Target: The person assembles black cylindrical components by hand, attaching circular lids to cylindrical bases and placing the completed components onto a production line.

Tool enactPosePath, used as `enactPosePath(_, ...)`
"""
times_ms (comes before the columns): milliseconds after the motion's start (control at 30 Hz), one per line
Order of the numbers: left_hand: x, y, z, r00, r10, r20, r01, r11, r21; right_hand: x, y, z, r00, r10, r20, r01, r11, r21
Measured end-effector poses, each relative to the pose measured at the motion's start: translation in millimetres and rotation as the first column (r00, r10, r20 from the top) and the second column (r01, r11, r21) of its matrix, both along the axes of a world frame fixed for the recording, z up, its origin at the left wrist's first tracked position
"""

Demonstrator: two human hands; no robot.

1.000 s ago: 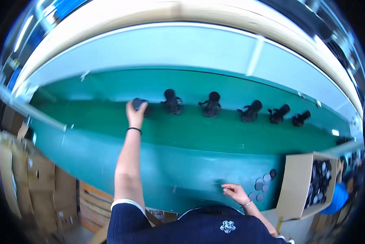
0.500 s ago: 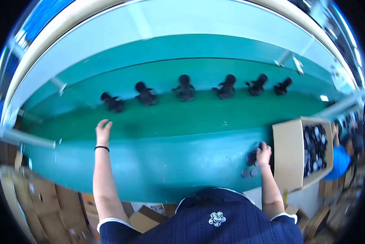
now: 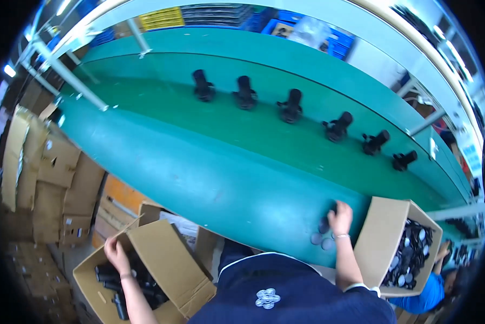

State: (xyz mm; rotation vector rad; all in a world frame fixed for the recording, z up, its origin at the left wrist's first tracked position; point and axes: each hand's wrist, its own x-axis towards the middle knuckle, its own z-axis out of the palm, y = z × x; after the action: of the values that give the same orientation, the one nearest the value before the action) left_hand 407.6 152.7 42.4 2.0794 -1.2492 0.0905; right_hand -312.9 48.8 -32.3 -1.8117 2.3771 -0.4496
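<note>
The dark discs (image 3: pixel 316 238) lie on the tabletop (image 3: pixel 210 183), just left of the brown carton (image 3: pixel 380 232). I judge them light, stiff and smooth enough to slip; hold each by its rim. The black cylindrical parts (image 3: pixel 121 305) lie in the open box (image 3: pixel 158 254) at my left. They look rigid and somewhat heavier; grasp around the barrel. My left hand (image 3: pixel 117 254) is over that box, fingers bent; I cannot tell whether it touches anything. My right hand (image 3: pixel 341 217) is at the discs, fingers curled; whether it grips one cannot be told.
</note>
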Motion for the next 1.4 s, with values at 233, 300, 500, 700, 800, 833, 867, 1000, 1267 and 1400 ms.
enactPosePath(233,-19,114,-26,0.965,0.211,-0.156,-0.188,0.971,0.148,74,5,-12,0.787,0.559,0.262,-0.578,0.816,-0.007)
enactPosePath(300,-14,138,-45,0.943,0.235,-0.235,-0.185,0.958,0.217,90,1,-11,0.754,0.636,0.163,-0.652,0.755,0.069)
enactPosePath(500,7,192,-86,0.917,0.238,-0.321,-0.135,0.940,0.312,37,-200,62,0.987,0.158,-0.030,-0.156,0.895,-0.419)
enactPosePath(700,-2,202,-82,0.978,0.093,-0.186,0.044,0.783,0.621,-73,-311,59,0.954,0.036,-0.297,0.010,0.988,0.154)
enactPosePath(800,12,227,-99,0.965,0.070,-0.252,0.090,0.816,0.571,-80,-312,36,0.915,0.036,-0.402,-0.014,0.998,0.056)
enactPosePath(833,13,228,-99,0.964,0.069,-0.257,0.102,0.797,0.595,-83,-308,34,0.888,0.028,-0.459,-0.028,1.000,0.007)
enactPosePath(867,13,230,-97,0.963,0.075,-0.258,0.105,0.779,0.618,-85,-302,40,0.889,0.038,-0.456,-0.037,0.999,0.010)
enactPosePath(1000,17,216,-94,0.939,0.143,-0.312,0.104,0.747,0.656,-95,-257,97,0.954,0.103,-0.282,-0.091,0.994,0.055)
enactPosePath(1267,44,194,-118,0.958,0.082,-0.274,0.146,0.684,0.715,-79,-211,88,0.960,0.080,-0.268,-0.069,0.996,0.050)
enactPosePath(1400,52,187,-102,0.984,0.151,-0.096,-0.004,0.555,0.832,-148,-203,115,0.962,-0.125,-0.245,0.077,0.977,-0.197)
